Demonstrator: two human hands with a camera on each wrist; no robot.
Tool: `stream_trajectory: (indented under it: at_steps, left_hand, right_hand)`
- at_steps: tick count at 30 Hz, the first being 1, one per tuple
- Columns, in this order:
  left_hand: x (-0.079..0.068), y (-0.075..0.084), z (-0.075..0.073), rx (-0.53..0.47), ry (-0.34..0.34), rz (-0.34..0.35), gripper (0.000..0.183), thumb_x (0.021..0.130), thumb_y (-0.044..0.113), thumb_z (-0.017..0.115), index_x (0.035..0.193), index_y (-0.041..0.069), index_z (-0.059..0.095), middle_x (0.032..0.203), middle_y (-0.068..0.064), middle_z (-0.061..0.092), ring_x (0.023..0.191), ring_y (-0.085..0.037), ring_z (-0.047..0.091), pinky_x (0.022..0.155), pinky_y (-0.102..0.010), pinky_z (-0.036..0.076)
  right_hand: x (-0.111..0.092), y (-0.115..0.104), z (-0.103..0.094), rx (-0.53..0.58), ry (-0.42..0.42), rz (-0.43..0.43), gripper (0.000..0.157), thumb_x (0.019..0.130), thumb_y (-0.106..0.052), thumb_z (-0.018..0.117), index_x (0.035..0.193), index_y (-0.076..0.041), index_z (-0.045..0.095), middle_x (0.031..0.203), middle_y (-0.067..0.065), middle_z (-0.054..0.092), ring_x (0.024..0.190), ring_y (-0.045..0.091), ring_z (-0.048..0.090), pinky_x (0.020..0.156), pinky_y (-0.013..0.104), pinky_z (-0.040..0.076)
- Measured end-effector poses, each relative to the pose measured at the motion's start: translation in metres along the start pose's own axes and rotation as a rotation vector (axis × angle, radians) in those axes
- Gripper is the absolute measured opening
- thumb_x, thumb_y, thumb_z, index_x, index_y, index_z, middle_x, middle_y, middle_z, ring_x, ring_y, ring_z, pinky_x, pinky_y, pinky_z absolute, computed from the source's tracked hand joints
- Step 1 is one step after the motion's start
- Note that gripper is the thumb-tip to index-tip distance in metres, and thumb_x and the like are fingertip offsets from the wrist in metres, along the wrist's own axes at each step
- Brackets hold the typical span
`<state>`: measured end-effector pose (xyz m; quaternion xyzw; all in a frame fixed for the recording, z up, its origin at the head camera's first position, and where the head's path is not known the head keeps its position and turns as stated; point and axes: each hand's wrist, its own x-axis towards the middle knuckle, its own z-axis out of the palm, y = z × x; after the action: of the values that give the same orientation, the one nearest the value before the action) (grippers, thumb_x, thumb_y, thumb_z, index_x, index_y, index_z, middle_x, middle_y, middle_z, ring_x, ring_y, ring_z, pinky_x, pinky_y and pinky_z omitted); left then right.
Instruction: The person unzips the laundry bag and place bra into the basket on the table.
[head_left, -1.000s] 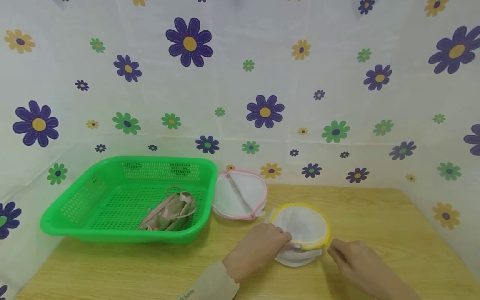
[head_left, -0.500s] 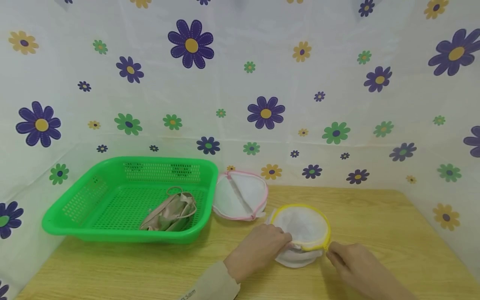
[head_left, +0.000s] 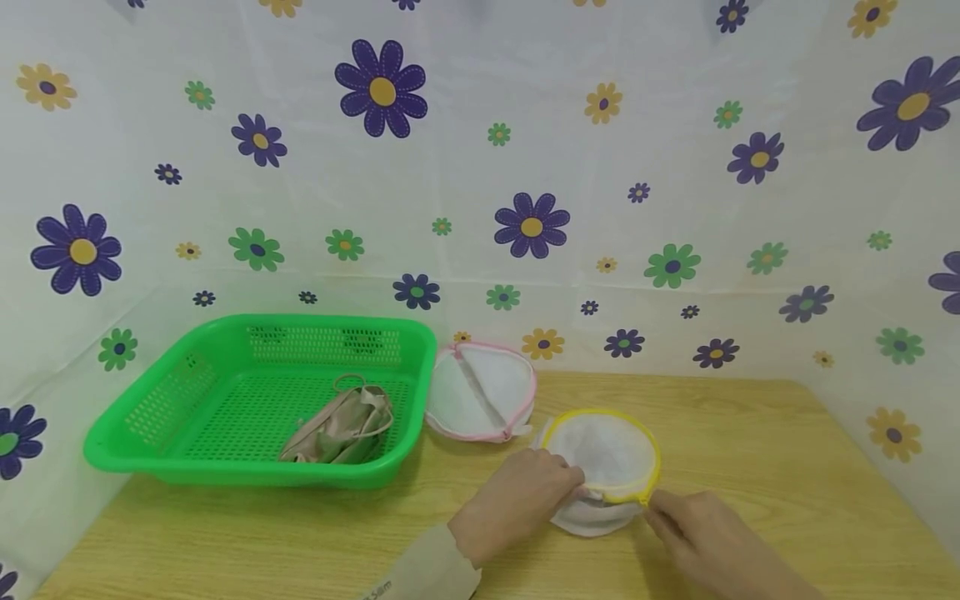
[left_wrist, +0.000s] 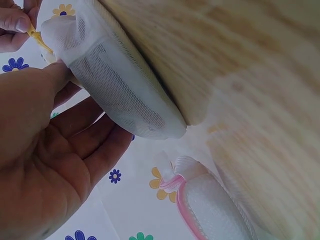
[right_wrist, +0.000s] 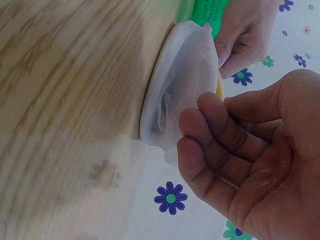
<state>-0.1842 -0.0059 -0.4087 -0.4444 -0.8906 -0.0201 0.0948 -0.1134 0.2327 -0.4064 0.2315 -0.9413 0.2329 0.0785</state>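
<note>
A round white mesh laundry bag (head_left: pixel 606 450) with a yellow zipper round its top stands on the wooden table. My left hand (head_left: pixel 519 504) grips the bag's near left rim, thumb on top and fingers beneath, as the left wrist view shows its mesh side (left_wrist: pixel 117 80). At the near right of the rim, my right hand (head_left: pixel 708 529) pinches the yellow zipper pull (left_wrist: pixel 36 36) between thumb and forefinger. In the right wrist view that hand's other fingers (right_wrist: pixel 192 157) curl loosely beside the mesh. The pull itself is mostly hidden there.
To the left sits a green plastic basket (head_left: pixel 262 473) holding a crumpled beige satin item (head_left: pixel 337 425). Between basket and yellow-zipped bag lies another white mesh bag (head_left: pixel 498 383) with pink trim. A flower-printed sheet (head_left: pixel 450 175) hangs behind and at both sides of the table (head_left: pixel 780 467).
My right hand has slid a little left and toward me along the rim, taking the zipper pull with it. My left hand keeps its hold on the bag.
</note>
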Motion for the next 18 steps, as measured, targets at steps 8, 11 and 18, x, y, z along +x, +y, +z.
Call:
stream_trajectory:
  at_steps: [8,11,18]
  left_hand:
    - [-0.0008,0.0004,-0.002,-0.023,-0.013,-0.002,0.024,0.106,0.034,0.054,0.102,0.021,0.074,0.086,0.008,0.072,0.076,-0.006,0.065,0.071,-0.02,0.052]
    - [-0.0012,0.0009,-0.0017,-0.007,-0.001,0.004,0.024,0.106,0.034,0.054,0.101,0.021,0.074,0.086,0.007,0.072,0.076,-0.007,0.066,0.071,-0.02,0.052]
    - [-0.0009,0.0007,-0.0025,-0.031,-0.01,-0.007,0.023,0.106,0.032,0.054,0.102,0.021,0.074,0.087,0.007,0.072,0.078,-0.007,0.066,0.072,-0.021,0.052]
  right_hand:
    - [0.0017,-0.0033,-0.0012,0.051,-0.125,0.069,0.026,0.1,-0.01,0.061,0.076,-0.019,0.056,0.062,-0.018,0.038,0.054,-0.006,0.032,0.048,0.017,0.033]
    - [0.0027,-0.0042,-0.0019,0.056,-0.152,0.086,0.024,0.1,-0.011,0.061,0.078,-0.019,0.058,0.063,-0.017,0.04,0.054,-0.005,0.033,0.049,0.017,0.034]
    - [0.0042,-0.0052,-0.0023,0.041,-0.158,0.088,0.022,0.101,-0.012,0.061,0.08,-0.019,0.059,0.063,-0.017,0.04,0.055,-0.005,0.033,0.05,0.018,0.034]
